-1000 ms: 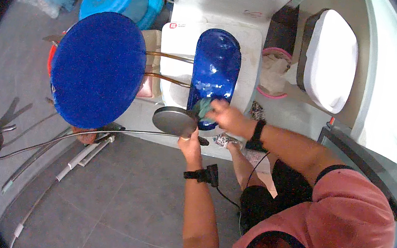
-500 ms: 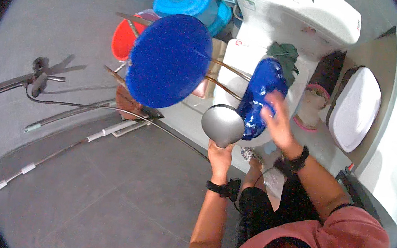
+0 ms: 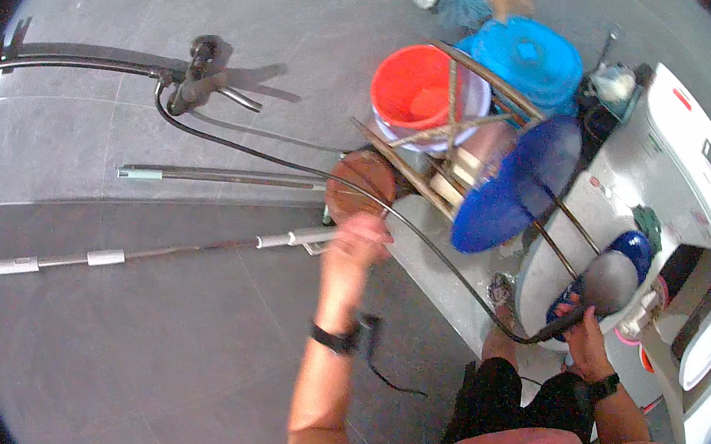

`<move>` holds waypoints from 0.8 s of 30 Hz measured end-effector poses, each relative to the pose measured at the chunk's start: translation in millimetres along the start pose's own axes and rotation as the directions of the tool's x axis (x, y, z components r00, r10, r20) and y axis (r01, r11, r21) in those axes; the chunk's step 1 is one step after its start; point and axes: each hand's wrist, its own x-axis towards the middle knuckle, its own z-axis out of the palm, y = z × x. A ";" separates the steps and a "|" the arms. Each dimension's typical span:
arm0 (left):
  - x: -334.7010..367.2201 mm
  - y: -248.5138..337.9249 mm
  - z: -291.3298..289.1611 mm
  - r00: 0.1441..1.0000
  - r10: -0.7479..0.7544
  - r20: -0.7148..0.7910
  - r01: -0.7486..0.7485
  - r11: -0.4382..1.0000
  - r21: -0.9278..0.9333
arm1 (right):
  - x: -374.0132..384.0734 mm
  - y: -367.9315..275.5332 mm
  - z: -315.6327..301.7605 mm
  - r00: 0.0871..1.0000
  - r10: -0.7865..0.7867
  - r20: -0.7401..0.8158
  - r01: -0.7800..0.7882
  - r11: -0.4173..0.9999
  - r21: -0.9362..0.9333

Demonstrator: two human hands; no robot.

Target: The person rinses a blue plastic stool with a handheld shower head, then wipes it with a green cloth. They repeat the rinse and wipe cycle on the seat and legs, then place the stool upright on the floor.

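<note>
Now your left hand [image 3: 360,233] is stretched out to the middle of the frame, blurred, with its fingers curled at the rim of a brown round disc [image 3: 359,189] that lies on the grey floor [image 3: 141,329]; whether they actually grip it or only touch it you cannot tell. A thin black hose [image 3: 423,243] arcs right past that hand, running from the dark metal fitting [image 3: 201,73] in the upper left down to the lower right, where your right hand [image 3: 584,336] is clenched around its dark handle [image 3: 562,320]. At the end of that handle sits a grey round head [image 3: 607,281], held against the white toilet [image 3: 674,197] at the right edge, just over a shiny blue part [image 3: 633,249] of the bowl. Just above your left hand a wooden stool frame [image 3: 433,156] stands tilted, with a large blue disc [image 3: 513,187] leaning beside it, near the toilet. Behind the stool, toward the top of the frame, are an orange bucket [image 3: 410,88] and a light blue lid [image 3: 528,57], close together. Two long poles lie on the floor at the left: a dark one [image 3: 220,177] above, and a white-jointed one [image 3: 150,253] below, its near end close to your left hand. Both your wrists carry black bands.
</note>
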 end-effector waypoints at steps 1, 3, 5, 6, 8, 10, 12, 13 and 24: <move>45.4 17.9 -46.7 0.984 0.105 -0.147 -0.089 0.990 0.113 | 1.8 -0.5 6.3 0.999 -0.018 -0.026 0.017 1.000 -0.010; 128.4 46.7 -116.8 0.929 0.088 -0.359 -0.116 0.992 -0.055 | 3.6 0.1 16.6 0.997 -0.041 -0.062 0.043 0.999 0.028; 200.3 75.8 -171.4 0.943 0.055 -0.327 -0.090 0.992 -0.093 | 5.3 2.4 25.2 0.995 -0.046 -0.090 0.050 0.998 0.043; 232.4 81.6 -183.9 0.898 0.044 -0.438 -0.133 0.976 -0.174 | 5.8 4.1 28.7 0.992 -0.053 -0.113 0.058 0.997 0.045; 270.9 95.3 -211.1 0.935 0.153 -0.320 -0.194 0.976 -0.102 | 7.5 9.0 33.5 0.998 -0.058 -0.038 0.059 0.998 0.021; 291.7 110.0 -237.5 0.958 0.155 -0.242 -0.167 0.986 -0.028 | 7.2 15.4 35.7 0.997 -0.062 -0.054 0.062 0.998 -0.003; 318.4 121.9 -253.8 0.961 0.206 -0.183 -0.217 0.975 -0.042 | 5.1 21.8 35.8 0.992 -0.037 -0.123 0.036 0.999 -0.017; 323.7 127.9 -264.7 0.970 0.132 -0.203 -0.139 0.990 -0.023 | 3.5 24.1 34.9 0.990 -0.008 -0.144 0.006 1.000 -0.017; 372.2 128.6 -316.3 0.965 0.075 -0.251 -0.100 0.991 -0.086 | -12.7 14.1 32.8 0.977 -0.060 -0.203 0.063 0.998 0.007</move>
